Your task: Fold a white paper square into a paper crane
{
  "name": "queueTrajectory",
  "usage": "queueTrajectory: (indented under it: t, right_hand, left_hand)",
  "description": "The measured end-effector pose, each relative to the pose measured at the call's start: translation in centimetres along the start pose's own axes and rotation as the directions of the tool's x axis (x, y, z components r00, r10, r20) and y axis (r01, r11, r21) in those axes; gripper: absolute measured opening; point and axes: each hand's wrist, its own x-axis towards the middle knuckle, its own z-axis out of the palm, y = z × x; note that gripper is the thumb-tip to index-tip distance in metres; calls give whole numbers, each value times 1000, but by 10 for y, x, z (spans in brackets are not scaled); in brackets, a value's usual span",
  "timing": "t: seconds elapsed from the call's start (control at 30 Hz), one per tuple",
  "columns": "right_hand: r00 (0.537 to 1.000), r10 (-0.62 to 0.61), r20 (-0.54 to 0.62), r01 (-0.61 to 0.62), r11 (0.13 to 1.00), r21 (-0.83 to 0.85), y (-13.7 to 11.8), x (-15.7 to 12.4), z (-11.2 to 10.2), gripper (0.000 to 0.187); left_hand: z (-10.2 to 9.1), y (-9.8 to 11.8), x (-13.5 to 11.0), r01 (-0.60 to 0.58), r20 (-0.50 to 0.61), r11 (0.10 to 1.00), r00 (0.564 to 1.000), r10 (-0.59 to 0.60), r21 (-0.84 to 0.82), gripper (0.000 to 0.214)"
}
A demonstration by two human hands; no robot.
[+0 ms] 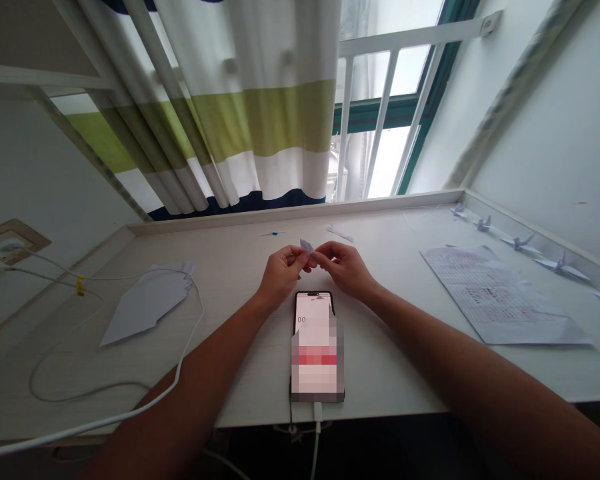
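Observation:
A small folded piece of white paper (pixel 306 246) is pinched between my two hands, above the middle of the desk. My left hand (pixel 283 270) grips it from the left with thumb and fingers. From the right, my right hand (pixel 344 267) holds its other side, and the fingertips of both hands nearly meet. The paper's pointed upper part shows; its lower part is hidden by the fingers. Just below the hands lies a phone (pixel 314 320) with its screen lit and a cable plugged in.
White paper sheets (pixel 147 303) lie left, near a white cable (pixel 200 313) crossing my left forearm. A printed sheet (pixel 500 293) lies right, beside several folded paper cranes (pixel 519 244) along the desk's edge. A white strip (pixel 340 234) and a small blue-marked item (pixel 275 233) lie behind my hands.

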Motion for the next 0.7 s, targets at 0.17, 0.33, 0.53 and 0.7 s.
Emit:
queueTrajectory:
  t: [0.17,0.33,0.53,0.7]
  right_hand:
    - [996,-56,-66,45,985,-165,-2,-1,0,34]
    - [994,-87,-60,74,979,-191,-3,-1,0,30]
    - [991,-130,-34,122,975,-188,-4,-3,0,32]
    - [982,-171,-78,153,969,-195,-5,-3,2,28]
  left_hand:
    - [1,-1,0,12,2,1000,1000,-12,3,26]
    - [2,0,0,67,23,998,998,-66,-6,27]
    - [0,-4,0,9,44,999,999,-11,33,44]
    - [2,-4,1,27,-9,1000,1000,-27,-10,45]
